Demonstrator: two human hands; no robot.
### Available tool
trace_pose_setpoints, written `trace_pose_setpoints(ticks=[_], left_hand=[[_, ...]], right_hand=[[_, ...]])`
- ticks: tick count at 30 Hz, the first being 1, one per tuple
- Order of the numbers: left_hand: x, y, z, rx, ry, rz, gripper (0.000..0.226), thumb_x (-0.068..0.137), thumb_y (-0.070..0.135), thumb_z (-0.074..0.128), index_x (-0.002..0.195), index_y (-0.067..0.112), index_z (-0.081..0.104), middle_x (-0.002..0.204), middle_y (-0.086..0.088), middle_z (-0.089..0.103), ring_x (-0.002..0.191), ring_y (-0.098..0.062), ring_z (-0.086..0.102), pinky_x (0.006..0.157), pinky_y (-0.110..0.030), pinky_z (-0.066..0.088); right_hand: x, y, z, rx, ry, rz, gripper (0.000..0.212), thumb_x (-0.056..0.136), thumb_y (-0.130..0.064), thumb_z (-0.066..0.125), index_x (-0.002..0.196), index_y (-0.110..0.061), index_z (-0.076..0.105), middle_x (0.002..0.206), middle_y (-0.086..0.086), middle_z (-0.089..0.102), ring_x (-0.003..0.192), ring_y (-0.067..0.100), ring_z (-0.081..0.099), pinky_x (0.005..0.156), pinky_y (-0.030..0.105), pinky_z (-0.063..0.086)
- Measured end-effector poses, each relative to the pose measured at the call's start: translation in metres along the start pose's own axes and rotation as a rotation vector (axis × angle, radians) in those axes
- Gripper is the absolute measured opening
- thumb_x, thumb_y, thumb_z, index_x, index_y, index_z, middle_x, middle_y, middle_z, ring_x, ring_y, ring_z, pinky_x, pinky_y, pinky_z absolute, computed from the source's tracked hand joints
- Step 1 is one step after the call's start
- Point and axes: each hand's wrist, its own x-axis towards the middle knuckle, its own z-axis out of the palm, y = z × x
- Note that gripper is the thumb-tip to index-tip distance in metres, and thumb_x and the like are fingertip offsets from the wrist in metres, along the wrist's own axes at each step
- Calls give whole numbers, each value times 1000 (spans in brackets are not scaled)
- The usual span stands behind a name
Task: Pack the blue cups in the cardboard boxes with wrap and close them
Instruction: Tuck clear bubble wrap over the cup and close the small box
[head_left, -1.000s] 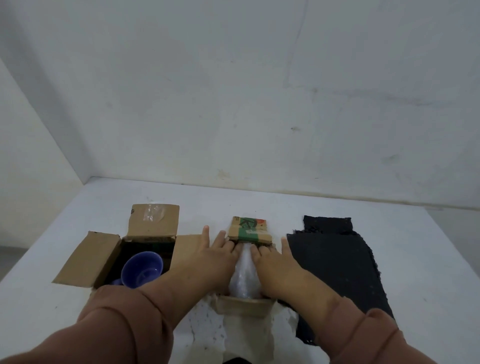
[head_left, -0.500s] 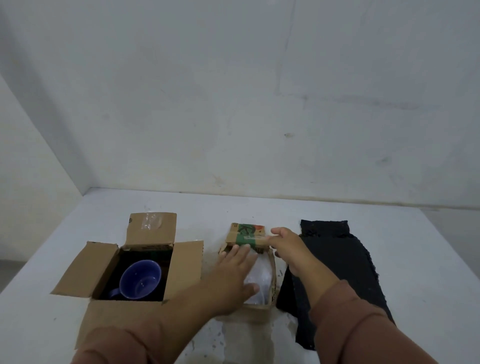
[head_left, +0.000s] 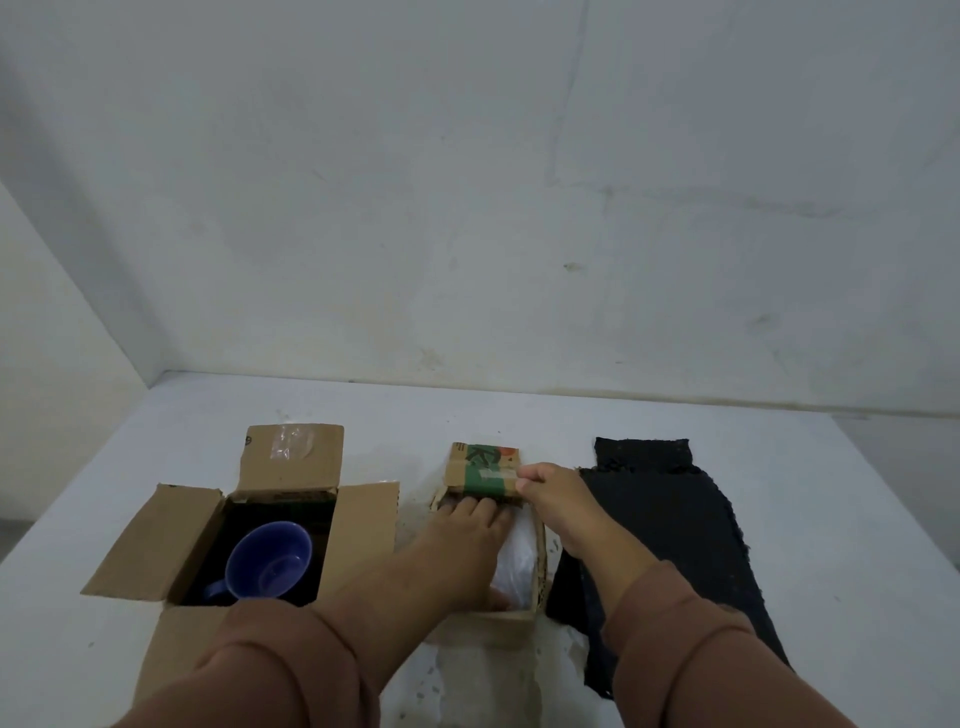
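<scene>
1. Two cardboard boxes sit on a white table (head_left: 779, 519); a black cloth (head_left: 670, 519) lies at the right.
2. Left, the big box (head_left: 171, 551) stands open, its flaps spread, a blue cup (head_left: 270, 564) inside.
3. Between big box and cloth, the small box (head_left: 537, 582) holds white wrap (head_left: 517, 564).
4. Pressing the wrap, the left hand (head_left: 462, 540) lies flat, fingers extended.
5. Fingers of the right hand (head_left: 558, 499) pinch the far flap (head_left: 480, 473).

small box flap (head_left: 483, 470): large dark letter, seemingly "k", on green band; left box flap (head_left: 293, 460): small mark, unreadable.
</scene>
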Motion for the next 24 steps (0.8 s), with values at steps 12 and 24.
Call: trace_pose_setpoints(ticks=[12, 24], left_hand=[[13, 9, -8, 48, -94, -45, 93, 72, 61, 62, 144, 21, 18, 136, -15, 33, 120, -34, 35, 100, -48, 37], [-3, 1, -19, -331, -120, -76, 92, 78, 50, 66, 148, 21, 14, 149, -9, 26, 134, -32, 27, 110, -42, 25]], right_hand=[[4, 0, 3, 83, 0, 49, 28, 91, -8, 53, 118, -7, 60, 119, 12, 57, 102, 19, 53, 81, 26, 44], [8, 2, 3, 348, -25, 131, 24, 83, 0, 51, 105, -2, 61, 104, 19, 65, 94, 29, 63, 78, 36, 55]])
